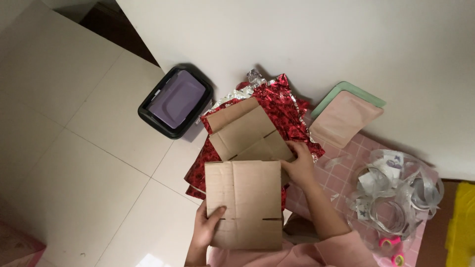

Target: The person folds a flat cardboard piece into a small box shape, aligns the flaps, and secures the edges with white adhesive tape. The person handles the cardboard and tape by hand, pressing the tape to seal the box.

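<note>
Nearest the camera, the person's left hand (207,228) grips the near left edge of a flat brown cardboard piece (243,203), thumb pressed on top and fingers tucked beneath. The board lies tilted toward the viewer over the lap, its creases and two short slits showing. It looks light and fairly stiff along the panels but likely to fold at the scored lines, so a hold on the edges, close to a corner, seems safest.

The right hand (298,165) reaches to the board's far right corner, fingers curled over the spot where it meets a second cardboard piece (247,131) lying partly beneath.

That second piece rests on crumpled red foil wrapping paper (287,106), which looks thin, slippery and easily torn.

Farther right sit a pink grid mat (341,173) and a clear bag of tape rolls (396,193); beyond are pastel trays (346,116) and a black bin (175,101).
</note>
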